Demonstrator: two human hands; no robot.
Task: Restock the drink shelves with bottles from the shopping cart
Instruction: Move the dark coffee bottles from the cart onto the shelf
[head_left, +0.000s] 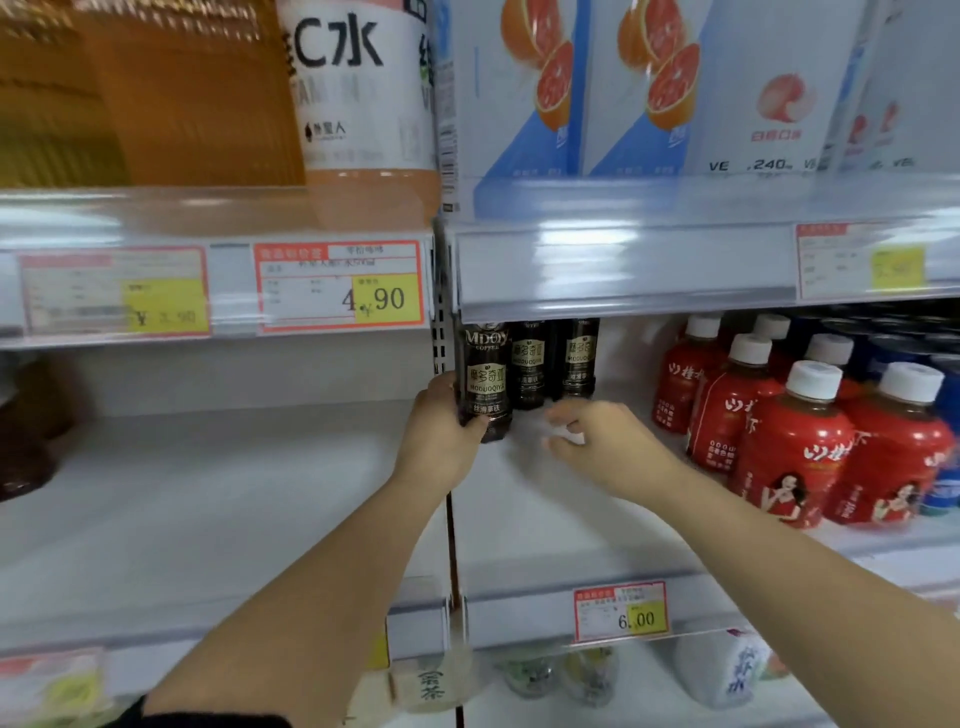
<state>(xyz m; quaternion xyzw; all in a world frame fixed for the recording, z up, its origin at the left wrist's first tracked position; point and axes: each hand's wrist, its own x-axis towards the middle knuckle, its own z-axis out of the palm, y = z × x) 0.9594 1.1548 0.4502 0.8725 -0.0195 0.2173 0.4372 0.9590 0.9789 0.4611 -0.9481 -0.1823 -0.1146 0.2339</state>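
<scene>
Coffee bottle (485, 384), dark with a brown and gold label, stands upright in my left hand (441, 431) at the far left end of the white shelf (545, 519), just beside the slotted metal upright (441, 332) that divides the bays. My thumb and fingers are curled round its lower half from its nine o'clock side, a firm wrap with my fingertips showing on the front of the label. Whether its base rests on the shelf board I cannot tell.

At two o'clock from it, further back, two more coffee bottles (529, 364) of the same kind stand side by side, their caps hidden behind the shelf edge above.

My right hand (602, 441) hangs over the bare board at four o'clock from the held bottle, near it but apart. Its fingers are spread and loosely bent, with nothing in them; the hand is a little blurred.

Out at three o'clock a cluster of red bottles (795, 441) with white caps fills the right end of the same shelf. At six o'clock, on the shelf's front rail, sits a price tag (621, 610) reading 6.00. At twelve o'clock, on the shelf above, stand white and blue grapefruit cartons (530, 88), and at eleven o'clock a large white-labelled bottle (363, 93) of orange drink, over a tag (340, 286) marked 4.90.
</scene>
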